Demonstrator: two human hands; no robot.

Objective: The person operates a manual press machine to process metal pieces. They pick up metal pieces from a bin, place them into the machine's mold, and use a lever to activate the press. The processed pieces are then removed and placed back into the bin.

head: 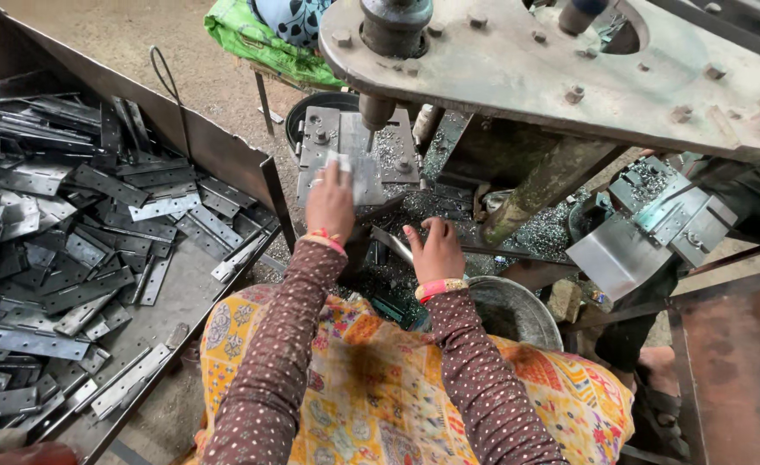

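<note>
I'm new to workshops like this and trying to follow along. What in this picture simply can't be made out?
All in the head view:
- Left hand lies flat on a metal piece under the press; the hand covers most of it.
- Right hand: fingertips sunk among dark scrap, any grip unclear.
- Metal bowl: inside hidden by the right sleeve.
- Tray of hinge plates: cut off by the left edge.

Flat strips point(70, 258) in the rusty sheet-metal tray point(225, 155): bare grey steel, dull sheen, some smudged dark. Press plate point(518, 69) overhead: thick metal, matt, pitted and grimy; the bed point(358, 155) under the left hand point(330, 202) is the same worn grey steel, littered with bright metal chips point(535, 237). Sleeves point(268, 379) and lap cloth point(380, 387): soft matt printed fabric; basin point(518, 310) dull scuffed metal.
</note>
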